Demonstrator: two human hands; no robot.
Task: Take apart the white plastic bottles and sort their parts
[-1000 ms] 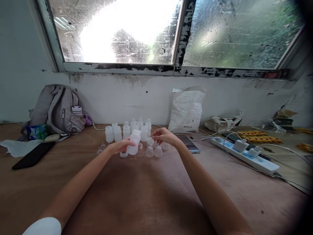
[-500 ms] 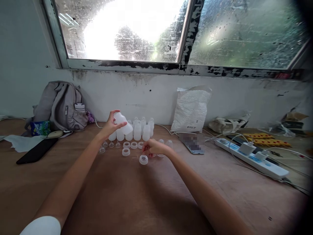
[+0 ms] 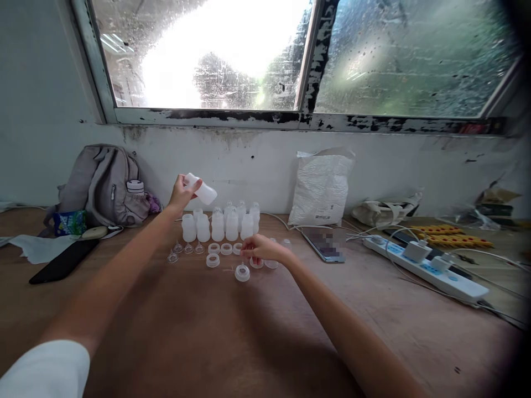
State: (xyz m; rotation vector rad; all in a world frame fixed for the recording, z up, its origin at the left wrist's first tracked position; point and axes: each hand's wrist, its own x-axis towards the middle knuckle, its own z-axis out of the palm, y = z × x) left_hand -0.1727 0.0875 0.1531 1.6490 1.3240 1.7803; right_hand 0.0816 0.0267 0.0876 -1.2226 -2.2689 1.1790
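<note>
A white baby bottle (image 3: 206, 194) is tilted in the air, its right end lower, with my left hand (image 3: 182, 192) closed around its upper left part. Over the table, my right hand (image 3: 261, 249) has its fingers curled and pinched together. Just beneath those fingertips is a clear bottle nipple in a collar ring (image 3: 242, 273); whether they touch it is unclear. Several loose collar rings (image 3: 213, 260) lie to the left of this hand. Clear nipples (image 3: 188, 249) stand farther left. Clear domed caps (image 3: 271, 261) are partly hidden behind my right hand.
Frosted bottles (image 3: 218, 225) stand in rows near the wall, some topped with nipples. A grey backpack (image 3: 99, 182) and a black phone (image 3: 64, 260) are at the left. A white plastic package (image 3: 321, 188), another phone (image 3: 323, 244) and a power strip (image 3: 427, 268) with cables lie right.
My left hand has lifted the bottle up and slightly left, away from the standing bottles. My right hand stays in nearly the same place; the nipple in the ring now shows more upright.
</note>
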